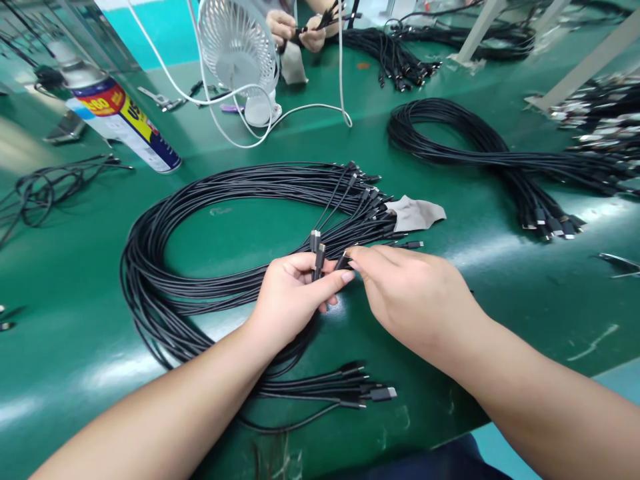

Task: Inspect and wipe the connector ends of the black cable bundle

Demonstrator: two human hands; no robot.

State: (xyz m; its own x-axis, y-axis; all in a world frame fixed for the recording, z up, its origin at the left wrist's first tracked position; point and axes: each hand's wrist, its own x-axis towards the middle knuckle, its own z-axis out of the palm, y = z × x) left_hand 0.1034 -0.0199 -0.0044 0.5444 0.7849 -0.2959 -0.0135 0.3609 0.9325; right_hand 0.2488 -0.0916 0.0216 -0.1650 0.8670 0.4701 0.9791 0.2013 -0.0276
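My left hand (295,293) is closed round several black cable connectors (320,257), whose metal tips point up and away from me. My right hand (415,280) pinches at another black connector (343,261) beside my left thumb; its fingertips partly hide it. Beneath and beyond my hands lies a large looped bundle of black cables (150,247), its plug ends fanned out toward the right. A grey cloth (417,213) lies at those ends. Closer to me, more cable ends (383,394) stick out to the right below my left wrist.
A spray can (133,123) and a small white fan (240,53) with a white cord stand behind. A second cable bundle (450,120) lies at right, near tweezers (620,265). Across the green table (310,140), another person's hands (295,30) hold cables.
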